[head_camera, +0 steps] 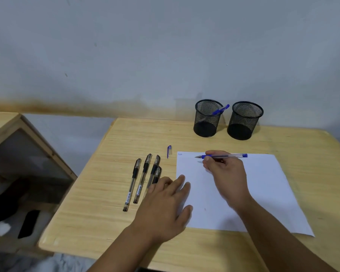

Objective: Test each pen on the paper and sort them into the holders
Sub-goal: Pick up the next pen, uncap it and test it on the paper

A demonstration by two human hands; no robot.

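Observation:
My right hand (227, 173) grips an uncapped blue pen (222, 156), tip pointing left just above the top of the white paper (263, 193). A small blue scribble (180, 154) marks the sheet's top left corner. The pen's blue cap (169, 151) lies on the table left of the paper. My left hand (165, 205) rests flat, fingers spread, on the paper's left edge and over the lower ends of two of several black pens (143, 179). Two black mesh holders stand at the back: the left holder (207, 118) has a blue pen (221, 109) in it, the right holder (243, 120) looks empty.
The light wooden table (106, 193) ends at the left, where a wooden cabinet (18, 144) stands lower down. A grey wall runs right behind the holders. Dark cloth and objects lie on the floor at bottom left.

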